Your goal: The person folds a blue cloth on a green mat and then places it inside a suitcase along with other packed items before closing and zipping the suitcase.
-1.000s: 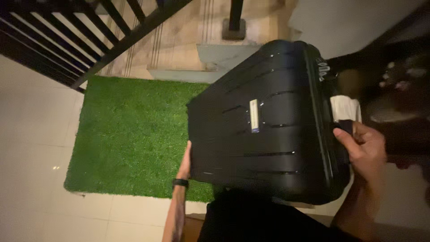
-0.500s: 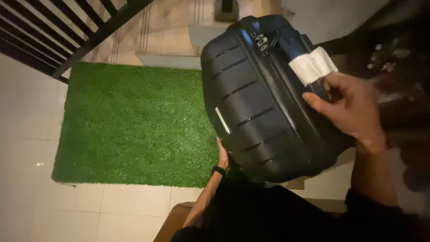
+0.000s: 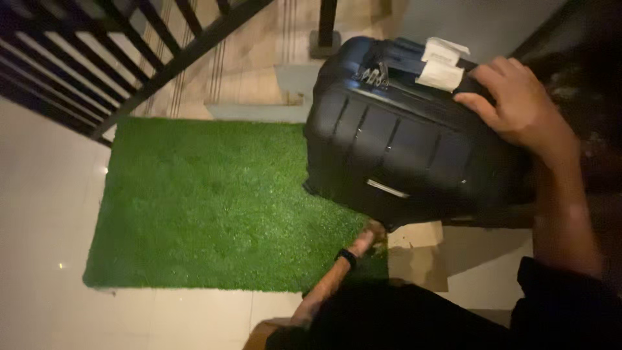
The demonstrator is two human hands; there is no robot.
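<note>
Indoors, at the foot of a stair, a person lifts a black ribbed hard-shell suitcase (image 3: 402, 155) clear of a rectangular green artificial-grass mat (image 3: 214, 207) laid on pale floor tiles (image 3: 45, 214). The right hand (image 3: 512, 107) is curled over the case's top edge, fingers closed about what looks like the carry handle, just beside a white paper tag (image 3: 440, 65) wrapped there. The left hand (image 3: 370, 234) is pressed up under the lower corner of the shell; only the wrist, with a dark band (image 3: 348, 257), and the back of the hand show, so how far its fingers are spread cannot be told.

The case hangs above the mat's right edge, with the lower corner over a brown cardboard sheet (image 3: 418, 259). It is tilted: its long axis runs from upper left to lower right in the head view, the ribbed face turned toward the wearer, the zip pulls (image 3: 374, 74) uppermost and pointing toward the grey stair step (image 3: 295, 81) and black metal railing (image 3: 129, 58).

Handled well, by the look of it, this lift would keep the weight on the lower hand while the upper hand only steers, with the shell held close to the body and the low corner kept off the cardboard.
</note>
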